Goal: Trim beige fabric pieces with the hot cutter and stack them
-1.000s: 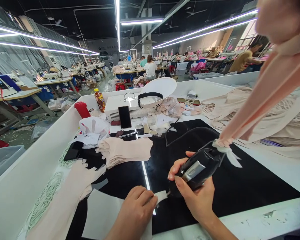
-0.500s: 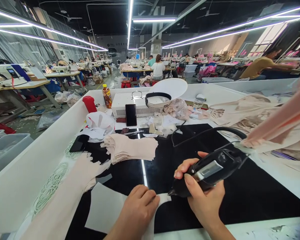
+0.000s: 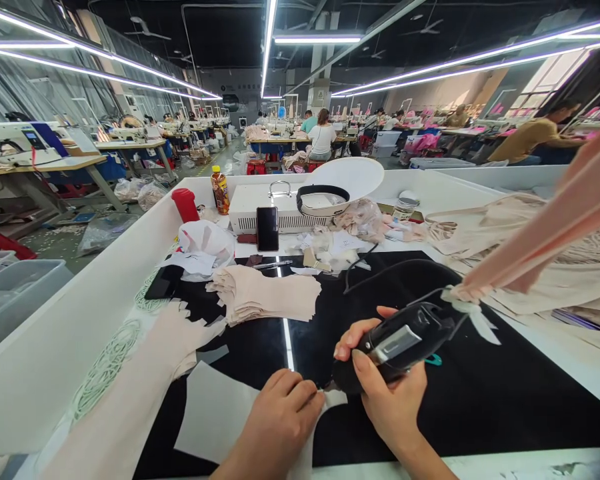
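Note:
In the head view my right hand (image 3: 393, 403) grips a black corded handheld power tool (image 3: 397, 343), held at a slant with its narrow tip down to the left. My left hand (image 3: 287, 413) is closed, fingers bent together, pressing on a pale fabric piece (image 3: 336, 399) on the black work surface (image 3: 460, 400). The tool's tip meets that piece right beside my left fingertips; the exact contact is hidden. A white flat sheet (image 3: 215, 413) lies left of and partly under my left hand. A pink cloth strip (image 3: 520, 253) is tied to the tool's rear end.
A stack of beige fabric pieces (image 3: 270, 293) lies ahead, with a long beige piece (image 3: 125, 393) at the left. Behind them are a phone (image 3: 267, 229), a white metal box (image 3: 255, 203) and a bottle (image 3: 220, 190). A small teal item (image 3: 434, 360) lies right of the tool.
My right hand and the tool have shifted left, bringing the tip close against my left fingers. The teal item has come into sight. My left hand stays nearly still; the view tilts slightly.

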`<control>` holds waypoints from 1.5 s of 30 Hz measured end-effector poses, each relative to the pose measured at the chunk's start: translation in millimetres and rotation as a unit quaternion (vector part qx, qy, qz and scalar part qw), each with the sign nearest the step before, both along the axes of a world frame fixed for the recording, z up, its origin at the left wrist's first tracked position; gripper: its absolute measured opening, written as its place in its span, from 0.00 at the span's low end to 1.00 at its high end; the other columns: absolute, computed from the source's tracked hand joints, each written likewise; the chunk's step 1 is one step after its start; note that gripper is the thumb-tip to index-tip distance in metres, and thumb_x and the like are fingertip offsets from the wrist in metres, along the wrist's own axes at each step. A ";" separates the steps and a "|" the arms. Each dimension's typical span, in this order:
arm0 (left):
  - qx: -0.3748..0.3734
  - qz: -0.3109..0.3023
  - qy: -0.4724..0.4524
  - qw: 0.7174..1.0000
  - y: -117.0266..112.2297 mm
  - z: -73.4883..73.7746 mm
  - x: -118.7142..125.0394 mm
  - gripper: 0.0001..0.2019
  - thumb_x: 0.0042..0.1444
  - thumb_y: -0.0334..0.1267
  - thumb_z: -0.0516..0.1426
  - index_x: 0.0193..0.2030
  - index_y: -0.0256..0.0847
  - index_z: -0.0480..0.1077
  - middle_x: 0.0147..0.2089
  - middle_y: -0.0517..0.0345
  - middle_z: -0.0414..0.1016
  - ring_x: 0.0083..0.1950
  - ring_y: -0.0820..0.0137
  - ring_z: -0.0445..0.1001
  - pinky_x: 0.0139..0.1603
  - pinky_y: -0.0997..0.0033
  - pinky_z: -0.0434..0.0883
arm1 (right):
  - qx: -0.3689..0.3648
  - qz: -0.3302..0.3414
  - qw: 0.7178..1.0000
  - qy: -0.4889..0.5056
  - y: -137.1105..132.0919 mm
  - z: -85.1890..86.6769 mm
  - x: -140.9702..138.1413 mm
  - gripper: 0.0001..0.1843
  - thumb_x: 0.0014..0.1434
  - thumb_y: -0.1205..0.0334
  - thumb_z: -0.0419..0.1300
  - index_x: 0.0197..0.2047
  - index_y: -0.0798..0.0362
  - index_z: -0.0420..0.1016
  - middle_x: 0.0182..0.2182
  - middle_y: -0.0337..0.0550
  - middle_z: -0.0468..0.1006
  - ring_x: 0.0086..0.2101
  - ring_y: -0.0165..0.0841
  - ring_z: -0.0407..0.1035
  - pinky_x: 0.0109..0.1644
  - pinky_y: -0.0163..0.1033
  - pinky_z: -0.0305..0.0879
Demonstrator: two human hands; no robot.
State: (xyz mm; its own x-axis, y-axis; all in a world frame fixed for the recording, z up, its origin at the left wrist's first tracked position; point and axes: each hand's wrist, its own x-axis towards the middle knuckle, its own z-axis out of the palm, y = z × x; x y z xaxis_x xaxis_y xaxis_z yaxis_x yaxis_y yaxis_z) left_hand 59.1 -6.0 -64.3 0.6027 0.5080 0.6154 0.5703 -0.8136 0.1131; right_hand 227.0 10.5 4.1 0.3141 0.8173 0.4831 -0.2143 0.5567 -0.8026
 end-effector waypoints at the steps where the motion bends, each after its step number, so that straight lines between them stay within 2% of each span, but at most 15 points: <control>1: -0.001 0.001 0.001 1.000 -0.3 0.6 -0.1 0.10 0.78 0.28 0.52 0.49 0.37 0.75 0.41 0.57 0.80 0.41 0.67 0.79 0.46 0.64 0.80 | 0.001 0.000 1.000 -0.004 0.2 0.7 0.9 0.24 0.67 0.63 0.71 0.62 0.40 0.70 0.35 0.34 0.79 0.29 0.31 0.76 0.34 0.39 0.76; 12: -0.010 -0.002 0.001 1.000 -0.6 1.2 -2.0 0.09 0.76 0.27 0.53 0.50 0.37 0.75 0.42 0.55 0.80 0.41 0.65 0.79 0.47 0.63 0.80 | -0.006 -0.034 0.999 -0.002 -0.8 2.5 14.4 0.26 0.65 0.60 0.73 0.62 0.41 0.70 0.34 0.34 0.77 0.28 0.32 0.75 0.36 0.41 0.78; 19: -0.015 -0.012 -0.002 1.000 -0.4 -0.6 -5.2 0.09 0.76 0.27 0.52 0.51 0.37 0.75 0.43 0.55 0.81 0.42 0.65 0.79 0.48 0.61 0.81 | 0.001 -0.024 1.000 -0.009 0.0 1.6 12.5 0.23 0.67 0.63 0.71 0.61 0.41 0.71 0.34 0.34 0.79 0.29 0.30 0.76 0.36 0.38 0.78; 24: -0.020 -0.020 -0.006 1.000 -0.6 -2.5 -8.5 0.11 0.77 0.27 0.51 0.51 0.38 0.75 0.46 0.56 0.82 0.44 0.65 0.80 0.54 0.57 0.80 | 0.003 -0.008 1.000 0.015 -3.6 5.1 12.3 0.24 0.67 0.62 0.71 0.62 0.40 0.70 0.34 0.34 0.78 0.29 0.30 0.76 0.37 0.38 0.78; 30: -0.012 -0.021 -0.010 1.000 0.0 -1.4 -9.7 0.12 0.79 0.30 0.50 0.50 0.40 0.75 0.45 0.58 0.83 0.43 0.66 0.81 0.55 0.57 0.80 | 0.016 0.032 0.999 -0.002 -9.0 0.5 9.8 0.27 0.68 0.64 0.70 0.64 0.40 0.68 0.36 0.36 0.78 0.29 0.31 0.75 0.33 0.38 0.76; 37: -0.024 -0.028 -0.002 0.999 0.7 0.6 -12.1 0.12 0.79 0.31 0.49 0.50 0.40 0.75 0.45 0.60 0.83 0.44 0.66 0.82 0.59 0.56 0.79 | 0.005 -0.028 1.000 0.004 -3.3 2.3 10.8 0.27 0.65 0.61 0.73 0.62 0.41 0.69 0.35 0.34 0.79 0.29 0.30 0.73 0.35 0.37 0.75; 45: -0.038 -0.044 0.006 0.998 0.5 -0.2 -16.3 0.14 0.80 0.31 0.47 0.49 0.39 0.74 0.42 0.58 0.81 0.45 0.66 0.82 0.63 0.56 0.78 | 0.016 -0.040 0.999 -0.012 -5.5 1.5 12.2 0.25 0.66 0.62 0.72 0.62 0.41 0.70 0.35 0.35 0.79 0.30 0.30 0.74 0.35 0.36 0.75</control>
State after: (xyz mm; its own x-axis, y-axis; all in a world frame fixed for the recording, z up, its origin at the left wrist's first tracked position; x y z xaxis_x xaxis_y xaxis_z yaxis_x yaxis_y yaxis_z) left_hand 42.8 -5.6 -64.5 0.6548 0.4970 0.5695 0.4984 -0.8503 0.1690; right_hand 239.2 5.0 5.6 0.3649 0.7745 0.5168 -0.1487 0.5964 -0.7888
